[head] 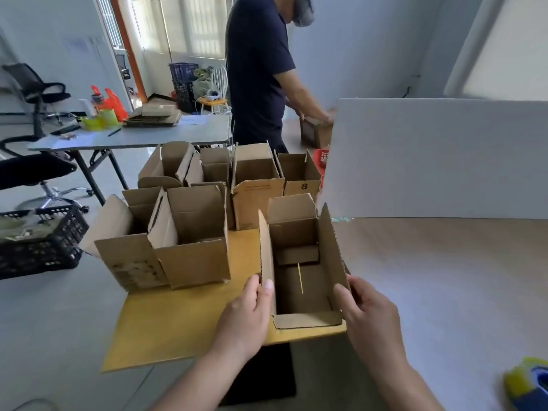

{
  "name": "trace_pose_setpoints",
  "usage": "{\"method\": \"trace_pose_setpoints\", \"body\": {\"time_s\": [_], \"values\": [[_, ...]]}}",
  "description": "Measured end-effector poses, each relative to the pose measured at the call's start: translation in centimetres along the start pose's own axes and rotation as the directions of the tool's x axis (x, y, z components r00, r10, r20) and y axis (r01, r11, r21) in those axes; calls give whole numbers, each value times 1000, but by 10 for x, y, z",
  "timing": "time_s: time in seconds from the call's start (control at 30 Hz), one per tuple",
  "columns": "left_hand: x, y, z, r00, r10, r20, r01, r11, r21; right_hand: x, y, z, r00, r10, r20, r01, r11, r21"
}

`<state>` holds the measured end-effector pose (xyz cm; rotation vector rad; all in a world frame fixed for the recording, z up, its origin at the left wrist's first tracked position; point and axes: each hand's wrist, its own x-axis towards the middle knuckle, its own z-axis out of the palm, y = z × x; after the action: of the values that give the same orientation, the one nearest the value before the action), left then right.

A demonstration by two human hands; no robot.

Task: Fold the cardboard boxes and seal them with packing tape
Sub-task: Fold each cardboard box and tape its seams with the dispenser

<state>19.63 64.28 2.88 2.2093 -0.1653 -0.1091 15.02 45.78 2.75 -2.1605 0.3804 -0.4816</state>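
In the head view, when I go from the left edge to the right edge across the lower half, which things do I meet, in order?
black crate → two open-topped boxes → left hand → cardboard box that both hands grip → right hand → yellow-and-blue object

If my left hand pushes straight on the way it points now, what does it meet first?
The left hand pinches the left flap of the open box, so it would probably push that flap inward first; depth beyond is unclear.
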Motion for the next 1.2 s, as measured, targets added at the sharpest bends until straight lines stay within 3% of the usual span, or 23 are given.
{"method": "trace_pose_setpoints", "body": {"time_s": [0.2, 0.37, 0.63, 0.77, 0.97, 1.2], "values": [[79, -18, -36, 989, 145, 14, -143, 949, 282, 54, -25, 51, 1000, -18, 15, 20, 994, -103], [131, -20, -56, 971, 225, -82, -173, 895, 410, 100, -35, 84, 998, -25, 65, 31, 995, -98], [183, -45, -61, 989, 28, -145, 40, 895, 443, 147, -31, 139, 974, -59, 220, 83, 991, -102], [193, -51, -56, 987, -105, -120, 146, 896, 420, 160, -19, 159, 955, -101, 280, 163, 965, -208], [203, -55, -46, 980, -141, -143, 197, 807, 557, 176, -1, 182, 871, 20, 492, 170, 925, -339], [210, -57, -49, 973, -205, -101, 226, 796, 561, 183, 3, 189, 866, 18, 500, 195, 908, -371]]}}
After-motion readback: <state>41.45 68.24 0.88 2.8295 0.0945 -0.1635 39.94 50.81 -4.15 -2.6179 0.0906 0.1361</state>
